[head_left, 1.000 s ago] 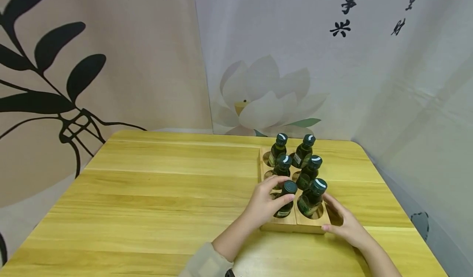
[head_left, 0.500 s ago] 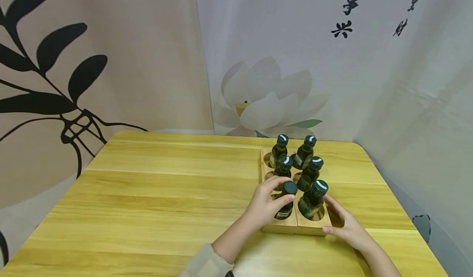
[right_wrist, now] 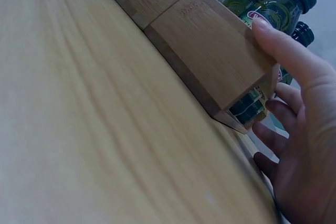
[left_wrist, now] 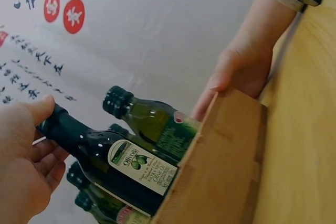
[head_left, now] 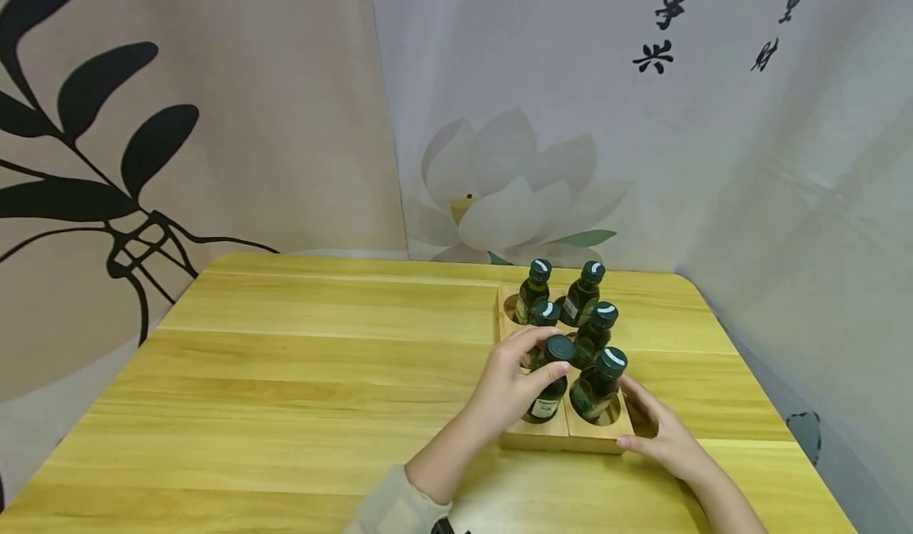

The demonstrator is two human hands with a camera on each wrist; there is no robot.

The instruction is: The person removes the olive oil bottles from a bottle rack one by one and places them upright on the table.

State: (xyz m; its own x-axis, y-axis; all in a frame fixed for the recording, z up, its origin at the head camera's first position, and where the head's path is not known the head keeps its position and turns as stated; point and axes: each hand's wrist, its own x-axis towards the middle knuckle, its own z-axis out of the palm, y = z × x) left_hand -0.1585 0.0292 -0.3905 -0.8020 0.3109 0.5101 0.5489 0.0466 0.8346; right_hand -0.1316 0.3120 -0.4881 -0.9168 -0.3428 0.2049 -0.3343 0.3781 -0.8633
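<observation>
Thumb and fingers of my left hand (head_left: pixel 505 379) pinch the dark cap and neck of an olive oil bottle (head_left: pixel 548 399) at the front left of a wooden bottle rack (head_left: pixel 535 442). In the left wrist view this bottle (left_wrist: pixel 139 163) shows a pale label with olives; its base is hidden behind the rack's wall. My right hand (head_left: pixel 670 435) grips the rack's front right corner. The right wrist view puts its thumb on the corner edge, with curled fingers beside the open end. A green-capped bottle (head_left: pixel 597 387) stands in the front right hole.
Several more dark green bottles (head_left: pixel 595 334) stand in the rack's middle and back holes. The rack sits toward the right of a wooden table (head_left: pixel 285 391). Behind the table hangs a printed curtain (head_left: pixel 321 106).
My left hand has risen slightly with the olive oil bottle, and more of its label shows above the hole. The right hand keeps its place at the rack's corner.
</observation>
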